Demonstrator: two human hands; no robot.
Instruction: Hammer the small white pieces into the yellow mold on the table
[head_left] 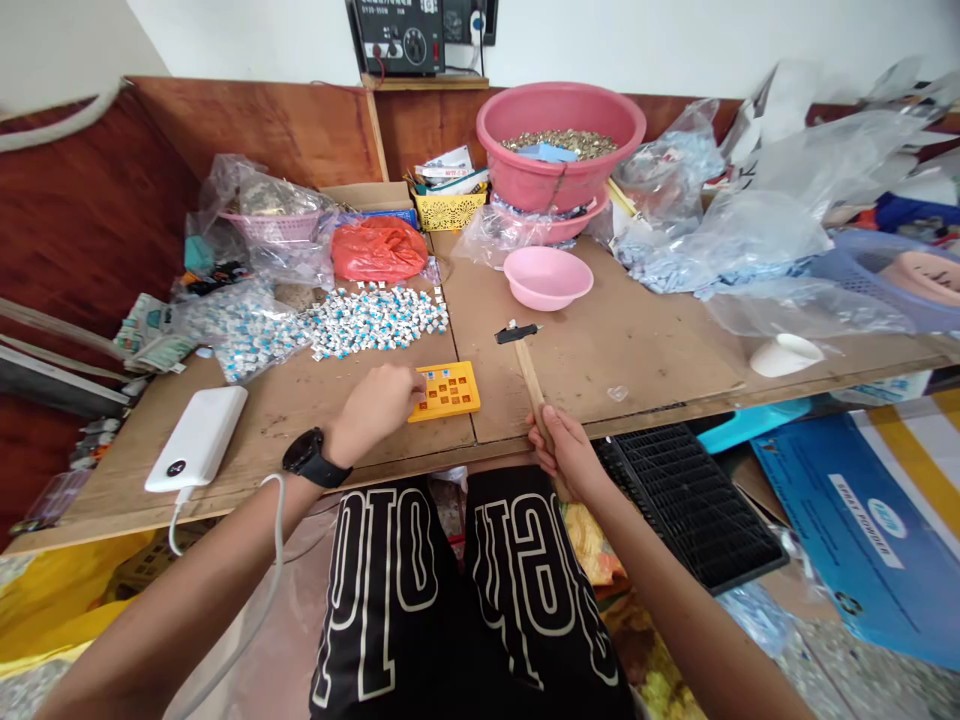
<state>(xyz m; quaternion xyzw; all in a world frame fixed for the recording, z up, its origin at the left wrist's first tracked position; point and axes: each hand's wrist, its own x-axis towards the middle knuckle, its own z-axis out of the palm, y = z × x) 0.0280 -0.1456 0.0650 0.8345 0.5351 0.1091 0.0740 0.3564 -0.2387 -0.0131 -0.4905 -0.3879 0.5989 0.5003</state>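
Observation:
My right hand (pixel 561 445) is wrapped around the wooden handle of a small hammer (pixel 531 378). Its dark head lies over the board, pointing away from me. Over the left end of a yellow slotted tray (pixel 466 392) is my left hand (pixel 381 402), with a black watch on the wrist. Those fingers are curled together against the tray; anything between them is hidden. A few blue-and-white pieces (pixel 445 374) sit in slots along the tray's far row. Behind the left hand spreads a heap of small white-and-blue parts (pixel 379 320).
A white power bank (pixel 199 438) with a cable lies at left. Beyond the hammer stand a small pink bowl (pixel 547 280) and a large pink basin (pixel 559 175) of metal bits. Plastic bags (pixel 750 230) and a white cup (pixel 786 355) are at right.

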